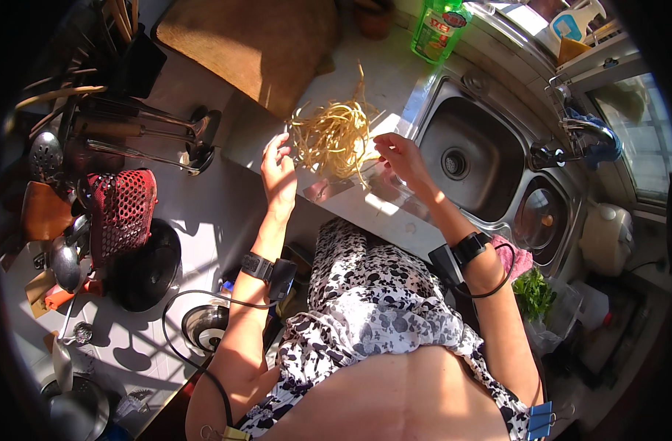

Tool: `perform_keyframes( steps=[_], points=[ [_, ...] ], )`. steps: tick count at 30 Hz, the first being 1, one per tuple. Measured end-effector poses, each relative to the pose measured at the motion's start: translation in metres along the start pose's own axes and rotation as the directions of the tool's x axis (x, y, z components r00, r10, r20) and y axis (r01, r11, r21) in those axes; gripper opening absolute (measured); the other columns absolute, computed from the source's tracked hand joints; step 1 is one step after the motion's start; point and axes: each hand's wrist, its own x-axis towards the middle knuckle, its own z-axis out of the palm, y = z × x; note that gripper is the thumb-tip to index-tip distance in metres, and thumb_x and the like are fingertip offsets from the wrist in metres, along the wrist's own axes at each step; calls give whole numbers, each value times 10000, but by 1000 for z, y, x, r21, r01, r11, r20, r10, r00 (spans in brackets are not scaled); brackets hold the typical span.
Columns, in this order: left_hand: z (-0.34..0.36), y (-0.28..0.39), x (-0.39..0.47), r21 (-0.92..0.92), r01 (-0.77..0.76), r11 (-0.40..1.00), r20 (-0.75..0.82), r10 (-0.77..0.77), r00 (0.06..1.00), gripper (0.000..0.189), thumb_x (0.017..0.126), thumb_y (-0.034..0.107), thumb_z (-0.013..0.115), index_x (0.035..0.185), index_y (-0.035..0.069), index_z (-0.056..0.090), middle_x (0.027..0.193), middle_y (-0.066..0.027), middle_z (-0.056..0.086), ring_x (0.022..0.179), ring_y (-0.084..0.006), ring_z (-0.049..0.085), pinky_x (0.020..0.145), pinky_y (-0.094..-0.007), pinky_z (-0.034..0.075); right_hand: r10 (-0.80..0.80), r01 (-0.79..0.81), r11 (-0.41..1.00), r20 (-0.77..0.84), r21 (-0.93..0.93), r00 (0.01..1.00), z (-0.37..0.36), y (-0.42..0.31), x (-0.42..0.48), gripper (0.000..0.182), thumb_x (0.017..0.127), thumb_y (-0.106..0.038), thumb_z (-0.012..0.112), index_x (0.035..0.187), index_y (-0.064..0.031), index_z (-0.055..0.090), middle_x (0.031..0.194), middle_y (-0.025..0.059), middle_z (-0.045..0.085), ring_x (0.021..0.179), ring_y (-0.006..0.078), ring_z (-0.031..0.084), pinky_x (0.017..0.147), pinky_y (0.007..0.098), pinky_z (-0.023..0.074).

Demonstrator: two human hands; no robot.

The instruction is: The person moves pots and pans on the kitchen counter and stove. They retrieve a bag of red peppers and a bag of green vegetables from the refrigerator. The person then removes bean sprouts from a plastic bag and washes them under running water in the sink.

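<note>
A tangled heap of thin, pale yellow strands (336,135), which look like long beans or noodles, lies on the counter beside the sink. My left hand (279,171) is raised just left of the heap, fingers apart and holding nothing. To the right of the heap, my right hand (400,157) is near its loose ends, fingers bent. Whether the fingertips pinch a strand cannot be told. One strand sticks up beyond the heap, towards the green detergent bottle.
A wooden cutting board (247,44) lies beyond the heap. The steel sink (479,160) is at the right, with a green detergent bottle (439,33) behind. Utensils, a red perforated basket (121,209) and a black pan (154,270) are at the left.
</note>
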Motion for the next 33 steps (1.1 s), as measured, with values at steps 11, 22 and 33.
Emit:
perform_keyframes(
  steps=[11,22,33],
  points=[
    [21,58,-48,-255,78,964,180,-32,983,221,946,101,477,1100,12,608,934,-52,649,792,-91,591,708,-229,489,-130,135,991,128,-25,983,25,-41,7,142,849,-102,624,920,18,598,773,45,611,679,102,565,603,256,469],
    [39,45,-43,-316,160,935,271,-72,960,315,882,-10,427,1175,-7,540,985,-71,642,782,-103,614,628,-192,503,-305,259,939,203,226,930,6,-93,-13,124,900,-91,591,960,4,538,835,21,591,749,72,543,688,218,480],
    [72,28,-16,-78,-4,997,512,43,858,226,819,9,625,1044,6,619,945,-72,625,810,-135,597,702,-263,482,-286,238,922,123,306,950,-22,-82,-34,82,924,-67,515,957,8,511,832,44,603,737,92,535,687,234,462]
  ],
)
